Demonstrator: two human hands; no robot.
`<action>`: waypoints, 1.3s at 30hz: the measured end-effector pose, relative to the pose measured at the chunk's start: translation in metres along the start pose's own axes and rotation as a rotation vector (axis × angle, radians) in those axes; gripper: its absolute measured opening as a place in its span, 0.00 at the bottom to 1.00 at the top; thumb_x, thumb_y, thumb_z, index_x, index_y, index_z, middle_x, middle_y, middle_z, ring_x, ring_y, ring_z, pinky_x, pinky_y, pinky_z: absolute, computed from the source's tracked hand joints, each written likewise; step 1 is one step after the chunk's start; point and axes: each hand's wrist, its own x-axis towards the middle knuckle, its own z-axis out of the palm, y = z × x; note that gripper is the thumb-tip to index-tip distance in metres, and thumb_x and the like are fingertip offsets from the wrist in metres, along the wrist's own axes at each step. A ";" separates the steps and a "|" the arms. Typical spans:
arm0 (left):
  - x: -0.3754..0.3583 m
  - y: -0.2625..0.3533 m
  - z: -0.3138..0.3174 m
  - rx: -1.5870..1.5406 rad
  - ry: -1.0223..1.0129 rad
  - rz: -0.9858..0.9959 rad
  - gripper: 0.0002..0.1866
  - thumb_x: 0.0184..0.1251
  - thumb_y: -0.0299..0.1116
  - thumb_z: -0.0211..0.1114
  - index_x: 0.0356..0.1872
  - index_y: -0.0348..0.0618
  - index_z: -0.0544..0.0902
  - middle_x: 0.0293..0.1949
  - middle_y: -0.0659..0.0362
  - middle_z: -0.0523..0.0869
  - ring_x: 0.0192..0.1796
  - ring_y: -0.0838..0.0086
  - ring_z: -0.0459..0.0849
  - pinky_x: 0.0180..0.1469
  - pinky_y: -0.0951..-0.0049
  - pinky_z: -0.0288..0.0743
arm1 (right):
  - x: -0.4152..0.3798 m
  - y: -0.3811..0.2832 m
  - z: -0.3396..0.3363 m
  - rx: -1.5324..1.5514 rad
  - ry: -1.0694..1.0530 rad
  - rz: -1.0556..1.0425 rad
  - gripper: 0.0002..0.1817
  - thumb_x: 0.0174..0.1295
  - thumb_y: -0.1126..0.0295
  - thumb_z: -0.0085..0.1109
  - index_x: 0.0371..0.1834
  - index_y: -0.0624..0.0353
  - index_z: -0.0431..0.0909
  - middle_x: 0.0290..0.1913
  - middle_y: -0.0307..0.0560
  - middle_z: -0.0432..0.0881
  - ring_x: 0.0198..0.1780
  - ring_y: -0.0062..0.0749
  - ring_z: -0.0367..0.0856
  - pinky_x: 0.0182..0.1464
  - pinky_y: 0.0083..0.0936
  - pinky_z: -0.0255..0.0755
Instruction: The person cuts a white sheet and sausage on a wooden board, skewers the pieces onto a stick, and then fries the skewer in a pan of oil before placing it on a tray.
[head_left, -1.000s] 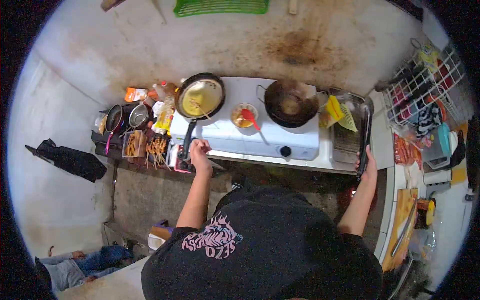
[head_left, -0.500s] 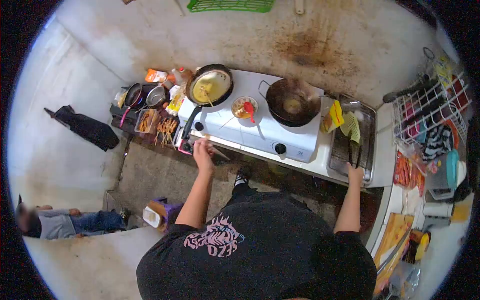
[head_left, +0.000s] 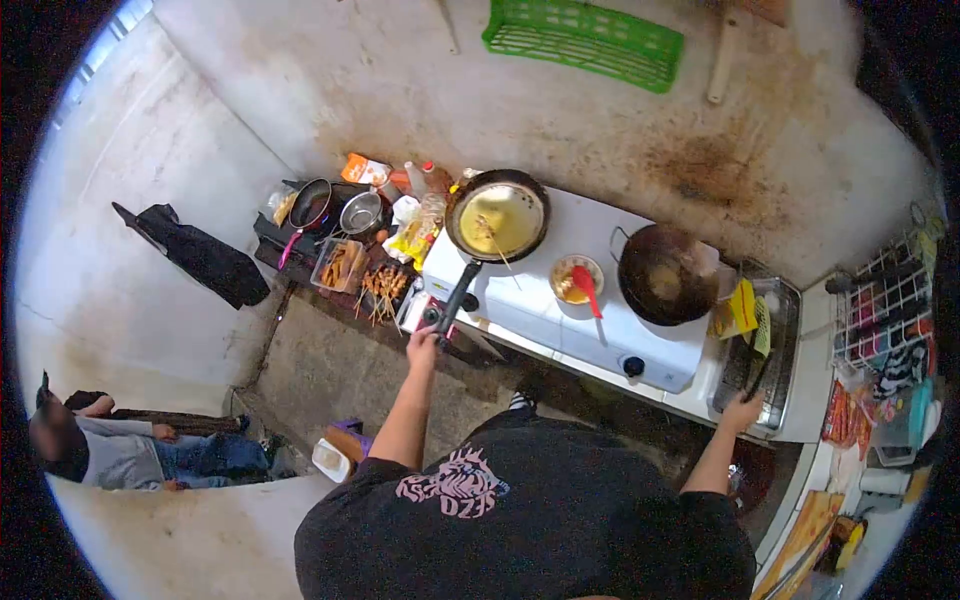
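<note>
My left hand (head_left: 423, 347) is closed at the end of the black handle of a frying pan (head_left: 458, 225). Yellow oil or batter and a skewered piece of food lie in the pan. My right hand (head_left: 741, 411) grips the dark handle of a slotted spatula (head_left: 763, 328), its perforated head over a metal tray (head_left: 790, 345). Between the pan and a dark wok (head_left: 668, 275) on the white stove (head_left: 520, 295) sits a bowl (head_left: 562, 268) holding a red spoon (head_left: 585, 282). A yellow packet (head_left: 740, 308) lies beside the wok.
Left of the stove are skewers (head_left: 383, 290), a plastic container of food (head_left: 340, 265), a small pan (head_left: 312, 203) and a strainer (head_left: 361, 212). A wire rack (head_left: 880, 310) and cutting board (head_left: 805, 540) stand right. Another person (head_left: 130, 450) is at far left.
The view has shifted, so the stove appears lower and farther right. My left hand has come to the frying pan's handle. My right hand still holds the spatula by the tray.
</note>
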 end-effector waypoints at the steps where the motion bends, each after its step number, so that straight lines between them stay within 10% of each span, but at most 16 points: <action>1: 0.029 -0.025 -0.004 0.072 -0.091 0.056 0.10 0.54 0.25 0.54 0.38 0.38 0.77 0.25 0.62 0.78 0.28 0.79 0.76 0.28 0.81 0.70 | -0.011 -0.007 -0.005 0.009 0.078 -0.032 0.25 0.49 0.67 0.57 0.48 0.73 0.67 0.45 0.64 0.72 0.48 0.55 0.69 0.54 0.39 0.60; 7: 0.094 -0.058 0.012 0.572 -0.183 0.474 0.15 0.49 0.37 0.58 0.33 0.36 0.78 0.27 0.47 0.80 0.33 0.61 0.80 0.37 0.66 0.71 | -0.086 -0.072 -0.031 0.182 -0.125 -0.095 0.23 0.50 0.73 0.51 0.50 0.73 0.66 0.48 0.65 0.70 0.51 0.54 0.66 0.55 0.40 0.57; 14: 0.117 -0.048 0.031 0.699 -0.314 0.481 0.12 0.47 0.33 0.54 0.31 0.36 0.77 0.28 0.42 0.78 0.34 0.49 0.77 0.37 0.59 0.68 | -0.126 -0.144 -0.046 0.571 -0.176 -0.113 0.20 0.55 0.79 0.45 0.53 0.67 0.65 0.47 0.52 0.67 0.49 0.41 0.68 0.49 0.28 0.64; 39: 0.105 0.003 0.040 0.819 -0.437 0.589 0.06 0.53 0.36 0.53 0.27 0.47 0.74 0.25 0.52 0.76 0.28 0.57 0.78 0.33 0.58 0.70 | -0.158 -0.261 -0.099 0.743 -0.373 -0.438 0.19 0.51 0.85 0.43 0.48 0.67 0.70 0.36 0.52 0.72 0.38 0.37 0.73 0.40 0.24 0.67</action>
